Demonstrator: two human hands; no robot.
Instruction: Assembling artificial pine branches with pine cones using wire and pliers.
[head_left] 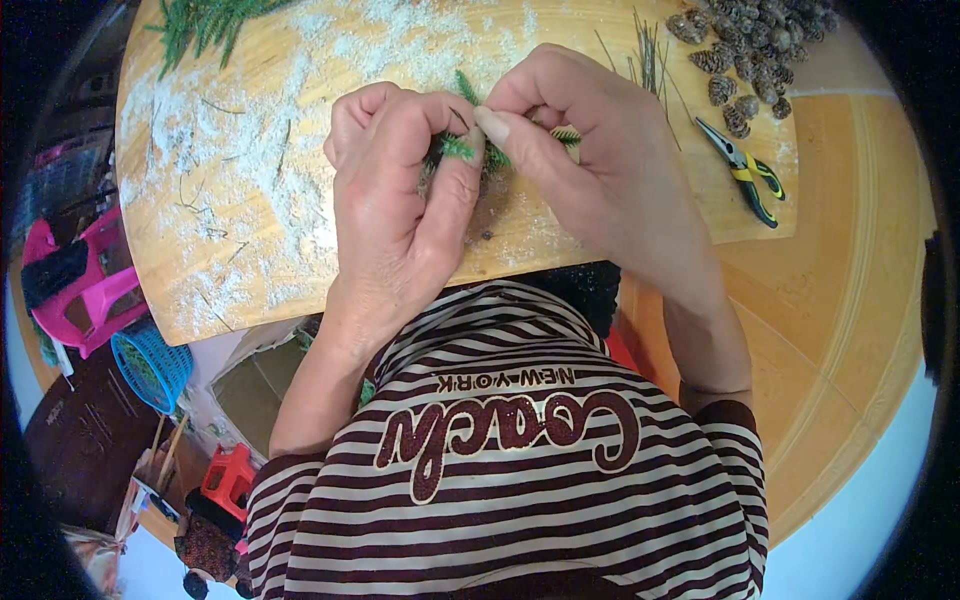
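Both hands meet above the surface (535,232), close to its near edge, which crosses just below them against a striped shirt (500,480). The left hand (395,190) is narrowed around a green sprig (457,149), thumb opposed to bent fingers, with needled tips projecting beside and beyond its grasp. The right hand (600,160) is drawn to a fine pinch against the same sprig; what lies between its fingertips is hidden. To the left of the hands, a broad span bearing low white flecks (300,60) and scattered thin stems extends to the side edge. To the right, pliers (743,170) with yellow-and-black handles lie near the right-hand edge, apart from the right hand, their slim nose directed away from the wearer. Beyond the right hand, thin dark rods (650,62) lie loosely bunched; farther right, brown cones (765,45) are heaped toward the far corner. Beyond the left hand, green branches (205,25) are piled at the surface's far left.
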